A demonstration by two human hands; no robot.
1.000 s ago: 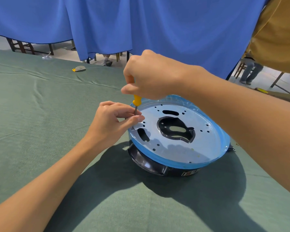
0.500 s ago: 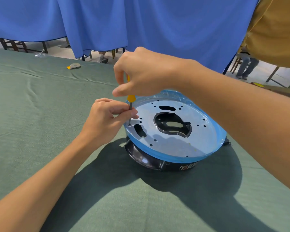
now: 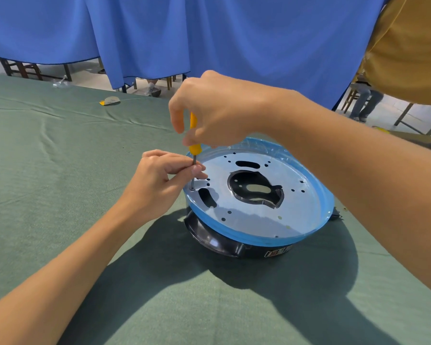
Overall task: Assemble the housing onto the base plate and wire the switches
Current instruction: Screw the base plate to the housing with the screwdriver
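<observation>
Background: A big blue curtain [image 3: 234, 33] is hung behind the tabletop [image 3: 47, 158], which is covered with a green cloth. Wooden chair legs [image 3: 23, 69] can be seen under the curtain.
Base plate: The round silver base plate [image 3: 259, 215] is placed near the middle of the tabletop. Its rim is wrapped in blue film. Small holes, two long slots and one big odd-shaped hole are cut in it.
Housing: The black housing [image 3: 209, 235] is found under the base plate, touching it, and is set on the cloth.
Screwdriver: The screwdriver [image 3: 194, 148] is held upright. Its tip is put on a hole near the left edge of the plate.
Right hand: The yellow handle is gripped from above by the right hand [image 3: 217, 110], with the fingers curled round it.
Left hand: The thin metal shaft is pinched by the fingertips of the left hand [image 3: 157, 180], just above the plate.
Far away: A small yellow and grey thing [image 3: 110, 100] is left on the cloth, well apart from the plate.
Right side: A yellow shirt [image 3: 408, 46] is seen at the top corner.
</observation>
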